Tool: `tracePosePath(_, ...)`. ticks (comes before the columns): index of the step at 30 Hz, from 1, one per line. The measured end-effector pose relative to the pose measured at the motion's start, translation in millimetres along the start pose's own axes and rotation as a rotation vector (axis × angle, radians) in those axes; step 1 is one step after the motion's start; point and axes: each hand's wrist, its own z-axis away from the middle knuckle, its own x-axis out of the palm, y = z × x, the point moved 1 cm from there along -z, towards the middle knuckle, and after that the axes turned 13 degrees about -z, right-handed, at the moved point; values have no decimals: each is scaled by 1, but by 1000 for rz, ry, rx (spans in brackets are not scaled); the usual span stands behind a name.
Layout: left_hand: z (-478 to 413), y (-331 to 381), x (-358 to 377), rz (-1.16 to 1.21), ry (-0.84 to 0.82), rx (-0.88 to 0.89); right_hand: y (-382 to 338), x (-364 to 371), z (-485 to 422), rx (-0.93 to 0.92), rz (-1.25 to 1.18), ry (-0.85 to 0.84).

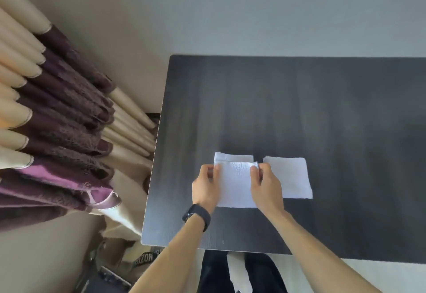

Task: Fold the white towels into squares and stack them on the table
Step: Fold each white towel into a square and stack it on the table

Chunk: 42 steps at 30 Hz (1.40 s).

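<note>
So the left hand (206, 185) pinches the half-folded towel (235, 184) at its 9 o'clock edge and the right hand (265, 186) pinches the 3 o'clock edge, with the top layer stopping short of the far edge. A second towel (292, 177) lies flat on the dark tabletop (299, 108), just beside it at 3 o'clock. Purple-and-beige curtains (57, 119) hang way off at 9 o'clock.

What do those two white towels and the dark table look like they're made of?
The towel being folded and the towel beside it look like soft terry cotton: matte white with a nubbly surface, though the fibre cannot be confirmed. The table seems wood or wood-look laminate, dark grey-brown and matte, with faint straight grain lines; which one is unclear.
</note>
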Motion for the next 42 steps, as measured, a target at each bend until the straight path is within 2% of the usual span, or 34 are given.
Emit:
tracePosePath(9,-62,-11,16,-219,-55,66,18,30,-38,58,141,77)
tracePosePath(17,-71,-14,22,-263,-9,100,26,38,-47,113,221,107)
tracePosePath(21,-64,-17,18,-334,38,182,21,32,-42,87,151,154)
tracePosePath(22,-60,-20,16,-384,93,251,21,30,-39,72,128,172)
tracePosePath(25,-55,-34,16,-676,244,632,19,25,-21,-38,99,210)
tracePosePath(28,-59,-42,21,-858,184,825,25,34,-7,-228,235,163)
tracePosePath(30,-66,-43,24,-907,133,809,34,45,-8,-296,403,87)
tracePosePath(33,-74,-44,29,-947,74,737,45,53,-17,-302,574,-1)
tracePosePath(42,-75,-50,37,-1020,31,647,56,50,-28,-286,658,-93)
